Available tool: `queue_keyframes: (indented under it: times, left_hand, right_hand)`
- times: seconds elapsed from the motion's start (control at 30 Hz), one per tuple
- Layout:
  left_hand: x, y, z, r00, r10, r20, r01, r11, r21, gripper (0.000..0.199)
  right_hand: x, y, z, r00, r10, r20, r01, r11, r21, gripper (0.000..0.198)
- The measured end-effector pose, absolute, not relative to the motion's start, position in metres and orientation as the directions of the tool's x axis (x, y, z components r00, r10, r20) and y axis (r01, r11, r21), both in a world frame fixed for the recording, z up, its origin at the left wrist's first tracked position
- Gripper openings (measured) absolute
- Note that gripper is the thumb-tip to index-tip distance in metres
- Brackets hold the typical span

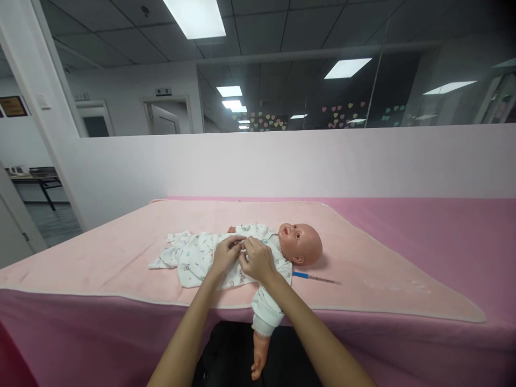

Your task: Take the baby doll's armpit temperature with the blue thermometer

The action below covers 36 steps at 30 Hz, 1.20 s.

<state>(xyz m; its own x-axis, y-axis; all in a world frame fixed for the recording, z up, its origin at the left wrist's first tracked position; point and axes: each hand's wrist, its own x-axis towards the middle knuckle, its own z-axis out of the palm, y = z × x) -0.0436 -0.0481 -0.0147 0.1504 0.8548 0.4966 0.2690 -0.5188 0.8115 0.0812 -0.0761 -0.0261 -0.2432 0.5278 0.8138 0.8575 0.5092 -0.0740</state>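
Observation:
A baby doll (302,244) lies on its back with its head to the right, dressed in a white printed baby outfit (195,263). On the chest of the outfit my left hand (226,255) has its fingers bent together, pinching the cloth. My right hand (257,259) meets it there, thumb and fingers closed on the same part of the front. What exactly sits between the fingertips is too small to make out. One sleeved doll arm (261,346) hangs over the table's near edge, beneath my right forearm.
Beside the doll's shoulder lies a thin, blue-ended stick (316,278) with markings, resembling a thermometer. A peach blanket (121,236) covers part of the pink-clothed table (435,231). A white low wall (282,164) with glass above stands behind.

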Motion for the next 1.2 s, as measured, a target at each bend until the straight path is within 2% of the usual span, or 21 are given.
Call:
queue_keyframes:
  times: [0.1, 0.2, 0.27, 0.47, 0.67, 0.77, 1.0, 1.2]
  left_hand:
    - [-0.049, -0.043, -0.013, 0.084, 0.901, 0.426, 0.054, -0.431, 0.901, 0.029]
    - [-0.056, -0.041, -0.013, 0.006, 0.919, 0.394, -0.076, -0.392, 0.917, 0.034]
    - [-0.059, -0.041, -0.013, 0.026, 0.918, 0.396, -0.053, -0.394, 0.918, 0.036]
    - [-0.052, -0.05, -0.01, 0.209, 0.863, 0.461, 0.197, -0.498, 0.844, 0.031]
    - [-0.047, -0.054, -0.006, 0.26, 0.841, 0.474, 0.194, -0.526, 0.828, 0.036]
    - [-0.048, -0.053, -0.006, 0.251, 0.845, 0.472, 0.186, -0.521, 0.833, 0.037]
    - [-0.048, -0.054, -0.006, 0.281, 0.838, 0.468, 0.17, -0.523, 0.835, 0.039]
    - [-0.049, -0.057, -0.002, 0.334, 0.829, 0.448, 0.187, -0.524, 0.831, 0.034]
  right_hand:
    - [0.083, -0.077, -0.026, -0.268, 0.488, 0.831, 0.823, 0.565, -0.066, 0.01]
    - [0.083, -0.076, -0.027, -0.277, 0.477, 0.834, 0.814, 0.577, -0.06, 0.011]
    - [0.081, -0.075, -0.027, -0.286, 0.491, 0.823, 0.829, 0.558, -0.045, 0.011]
    - [0.076, -0.073, -0.028, -0.317, 0.501, 0.805, 0.856, 0.517, 0.015, 0.008]
    - [0.079, -0.071, -0.028, -0.305, 0.395, 0.867, 0.85, 0.523, 0.061, 0.009]
    - [0.08, -0.069, -0.028, -0.274, 0.354, 0.894, 0.836, 0.548, 0.039, 0.012]
    - [0.082, -0.068, -0.029, -0.174, 0.367, 0.914, 0.809, 0.582, -0.08, 0.017]
    - [0.083, -0.067, -0.03, -0.142, 0.31, 0.94, 0.793, 0.604, -0.08, 0.02]
